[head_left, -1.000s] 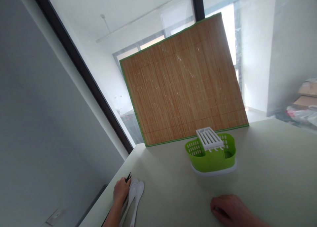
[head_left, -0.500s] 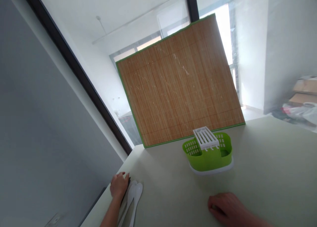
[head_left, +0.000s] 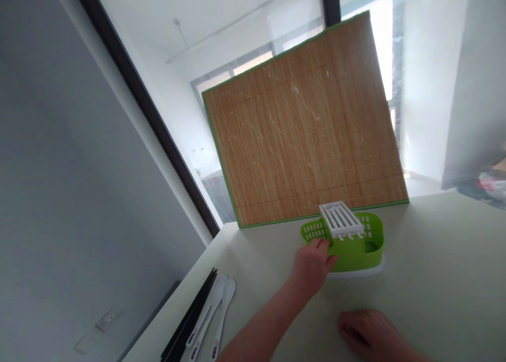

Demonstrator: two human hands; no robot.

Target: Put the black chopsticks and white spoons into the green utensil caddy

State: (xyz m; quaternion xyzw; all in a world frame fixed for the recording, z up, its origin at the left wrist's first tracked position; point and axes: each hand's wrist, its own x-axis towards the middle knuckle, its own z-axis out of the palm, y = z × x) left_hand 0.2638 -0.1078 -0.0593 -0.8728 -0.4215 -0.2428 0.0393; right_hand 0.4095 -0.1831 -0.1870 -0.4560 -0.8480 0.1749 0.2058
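Observation:
A green cutlery caddy (head_left: 351, 255) with a white base and a white slatted rack (head_left: 340, 218) on top stands on the table near a bamboo mat. My left hand (head_left: 312, 264) is at the caddy's front left, fingers over the low rim and thumb against the outer wall. The fingertips are partly hidden inside the left compartment. My right hand (head_left: 366, 330) rests on the table in front of the caddy, its fingers curled into a loose fist with nothing seen in it. Several black chopsticks (head_left: 192, 314) and white spoons (head_left: 224, 304) lie at the left.
The bamboo mat (head_left: 304, 125) with green edging leans upright against the glass behind the table (head_left: 272, 251). A grey wall (head_left: 79, 167) runs down the left side, with a dark window frame (head_left: 158, 125) beside it. Plastic bags (head_left: 492, 183) lie beyond the table at far right.
My left hand has left the chopsticks and moved right to the caddy's rim. The chopsticks and spoons now show in full. My right hand stays curled on the table; the view has shifted slightly.

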